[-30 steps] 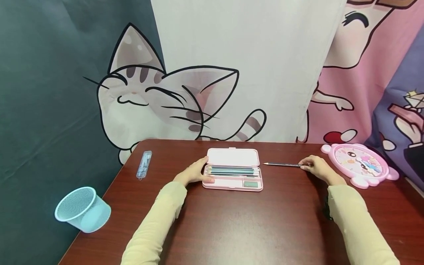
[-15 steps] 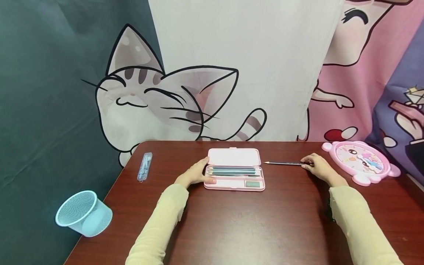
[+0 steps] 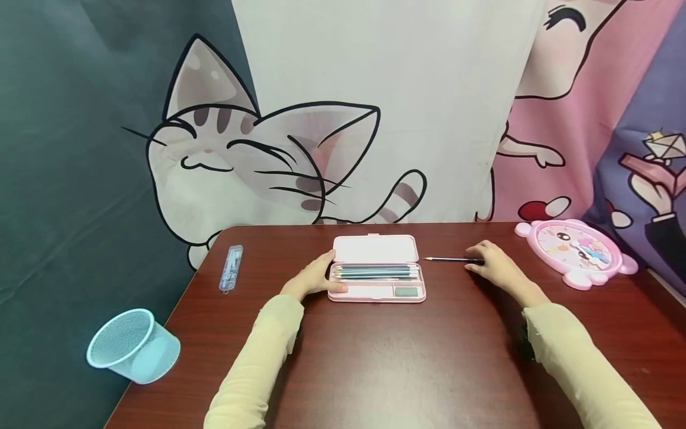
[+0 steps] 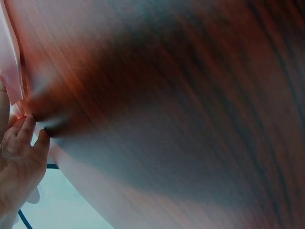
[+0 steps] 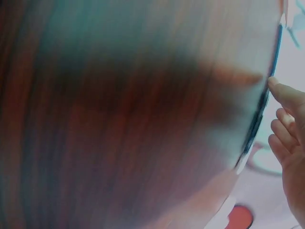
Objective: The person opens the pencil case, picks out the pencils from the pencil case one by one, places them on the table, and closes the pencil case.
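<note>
A pink pencil case [image 3: 370,292] lies open on the dark wooden table, lid folded back. Inside are several bluish pencils [image 3: 375,272] and a green eraser [image 3: 406,292]. My left hand [image 3: 312,279] grips the case's left end, its thumb over the front compartment and its fingers toward the lid. To the right of the case lies a dark pencil [image 3: 447,259], its sharp tip facing the case. Around its rear part is my right hand [image 3: 498,265], with thumb and index finger spread either side. In the right wrist view a fingertip meets the pencil [image 5: 275,52].
A pink animal-shaped clock [image 3: 576,252] lies at the right, beyond my right hand. Toward the left edge are a clear-blue narrow packet [image 3: 231,268] and a light-blue mesh basket [image 3: 161,354]. A cartoon-printed curtain [image 3: 407,71] hangs behind the table.
My right hand has shifted left along the pencil and its fingers have spread. The pencil keeps its place beside the case. My left hand stays on the case.
</note>
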Tool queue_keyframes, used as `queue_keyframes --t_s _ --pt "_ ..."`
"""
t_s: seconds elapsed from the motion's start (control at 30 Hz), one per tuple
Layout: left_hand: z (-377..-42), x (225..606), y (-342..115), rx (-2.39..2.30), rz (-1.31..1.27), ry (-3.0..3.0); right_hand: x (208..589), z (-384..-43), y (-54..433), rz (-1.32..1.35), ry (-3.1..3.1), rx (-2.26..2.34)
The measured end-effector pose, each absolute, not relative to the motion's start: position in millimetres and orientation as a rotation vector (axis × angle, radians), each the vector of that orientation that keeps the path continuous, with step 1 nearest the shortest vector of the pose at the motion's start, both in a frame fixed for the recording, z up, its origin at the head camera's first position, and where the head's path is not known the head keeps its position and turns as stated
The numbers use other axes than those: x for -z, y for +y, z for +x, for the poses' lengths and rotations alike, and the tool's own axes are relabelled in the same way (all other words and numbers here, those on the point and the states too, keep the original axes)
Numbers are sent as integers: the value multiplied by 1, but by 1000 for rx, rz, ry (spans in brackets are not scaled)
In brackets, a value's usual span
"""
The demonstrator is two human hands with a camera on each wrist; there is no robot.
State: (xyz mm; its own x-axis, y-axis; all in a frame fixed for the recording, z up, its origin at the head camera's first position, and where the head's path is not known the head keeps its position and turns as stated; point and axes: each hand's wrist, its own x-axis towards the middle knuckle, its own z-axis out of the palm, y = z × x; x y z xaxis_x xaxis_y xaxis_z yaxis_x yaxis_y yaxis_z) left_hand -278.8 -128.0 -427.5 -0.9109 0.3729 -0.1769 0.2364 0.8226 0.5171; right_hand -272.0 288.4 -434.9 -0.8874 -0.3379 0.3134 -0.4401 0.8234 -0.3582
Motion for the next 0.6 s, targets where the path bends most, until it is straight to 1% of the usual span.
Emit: queue_keyframes --t_s 0.23,0.4,0.6 --pt "-279 426 -128 -733 468 2734 435 -275 242 651 -2745 -851" --pt "-279 426 -127 -742 458 2726 431 -271 207 721 -2739 -1012" --pt "-279 426 -127 -736 456 2725 428 -269 176 859 -2798 -951"
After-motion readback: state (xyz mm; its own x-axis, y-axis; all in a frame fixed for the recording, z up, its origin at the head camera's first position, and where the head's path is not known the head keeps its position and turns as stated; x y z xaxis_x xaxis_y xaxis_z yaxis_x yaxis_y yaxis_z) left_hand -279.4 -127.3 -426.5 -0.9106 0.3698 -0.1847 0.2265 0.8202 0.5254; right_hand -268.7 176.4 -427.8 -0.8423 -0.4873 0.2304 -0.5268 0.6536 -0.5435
